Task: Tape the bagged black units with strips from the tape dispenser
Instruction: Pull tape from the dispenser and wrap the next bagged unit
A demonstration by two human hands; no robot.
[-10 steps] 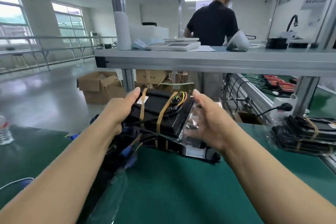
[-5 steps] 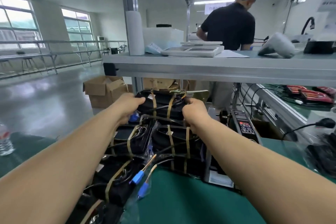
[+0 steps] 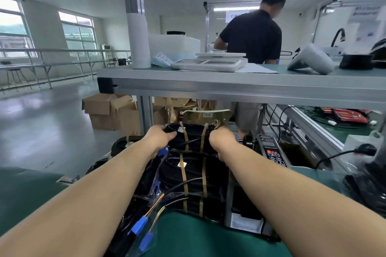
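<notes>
We count two hands and three black units (image 3: 194, 170) lying one behind another in a row between our forearms on the green table (image 3: 188, 240). The row runs away from us toward the metal shelf (image 3: 229, 87). Each unit is a dark block wrapped in black cable and crossed by two tan tape strips (image 3: 183, 171), six strips in all, and clear film glints around the nearest one. The middle one carries a small white label. Our left hand (image 3: 159, 135) grips the left end of the farthest unit (image 3: 193, 131), its fingers close together and curled over the top edge. Our right hand (image 3: 222, 140) grips the right end, its fingers curling out of sight behind the knuckles, so we cannot tell how they lie. We see three blue plugs (image 3: 139, 225) on thin coloured wires, one by the left wrist and two at the near end. Just right of the row stands one grey machine (image 3: 272, 152) with a button panel. More dark bagged pieces (image 3: 363, 185) lie blurred at far right. Beyond the shelf one person (image 3: 252, 35) in a black shirt stands with their back to us, and at least two cardboard boxes (image 3: 104, 108) sit on the floor to the left.
</notes>
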